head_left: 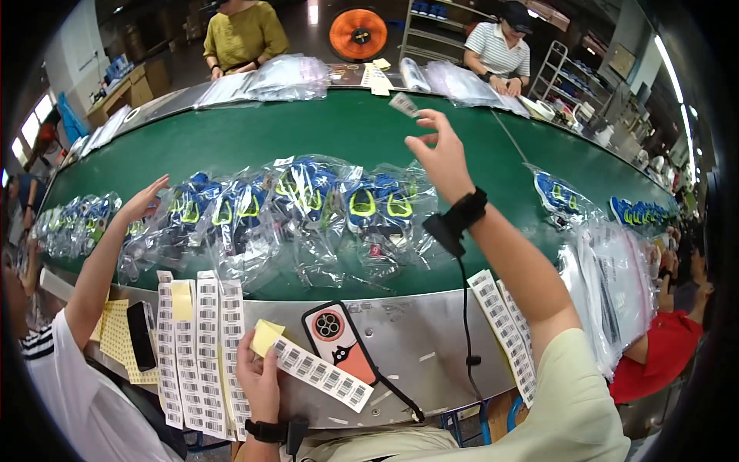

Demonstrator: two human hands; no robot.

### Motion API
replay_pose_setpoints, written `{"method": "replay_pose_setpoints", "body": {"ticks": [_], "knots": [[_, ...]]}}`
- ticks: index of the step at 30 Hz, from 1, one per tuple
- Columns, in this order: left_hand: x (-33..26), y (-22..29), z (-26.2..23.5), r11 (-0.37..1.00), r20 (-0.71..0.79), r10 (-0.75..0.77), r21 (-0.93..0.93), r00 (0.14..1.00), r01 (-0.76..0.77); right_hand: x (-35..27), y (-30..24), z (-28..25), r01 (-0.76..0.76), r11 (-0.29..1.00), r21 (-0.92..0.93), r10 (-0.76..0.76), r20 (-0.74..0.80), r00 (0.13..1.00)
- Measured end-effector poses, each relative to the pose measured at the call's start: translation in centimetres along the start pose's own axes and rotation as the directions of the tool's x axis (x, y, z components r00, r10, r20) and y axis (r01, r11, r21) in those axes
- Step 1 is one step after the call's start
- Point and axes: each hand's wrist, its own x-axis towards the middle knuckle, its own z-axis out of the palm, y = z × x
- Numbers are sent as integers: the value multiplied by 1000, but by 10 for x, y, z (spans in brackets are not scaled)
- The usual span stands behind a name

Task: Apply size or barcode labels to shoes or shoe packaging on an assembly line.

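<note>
My left hand (260,379) is closed on a strip of barcode labels (323,376), low over the metal edge of the table. A yellow backing piece (267,336) sticks up at the strip's upper end. My right hand (443,150) is stretched out over the green conveyor belt (308,127). A single barcode label (402,105) clings to its index fingertip, while the thumb stays apart from it. Below and left of this hand lie blue and lime-green shoes (373,204) in clear plastic bags, in a row along the belt.
A phone in a patterned case (339,346) and more label sheets (206,354) lie on the metal ledge (439,346). At left, a co-worker's hand (145,202) reaches to the bagged shoes. Stacked clear bags (608,285) stand right. Two people work across the belt.
</note>
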Motion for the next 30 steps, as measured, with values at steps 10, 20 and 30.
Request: {"method": "replay_pose_setpoints", "body": {"ticks": [10,20,30], "knots": [[-4,-9,-4,991,-12,55,126,998,-53,16,149,72,-554,747,-369,581,-46,813],[1,0,3,986,-26,-9,164,1000,14,-39,181,19,-729,557,398,742,155,652],[-5,4,21,981,-51,-99,164,994,106,17,226,12,-872,437,223,684,548,482]]}}
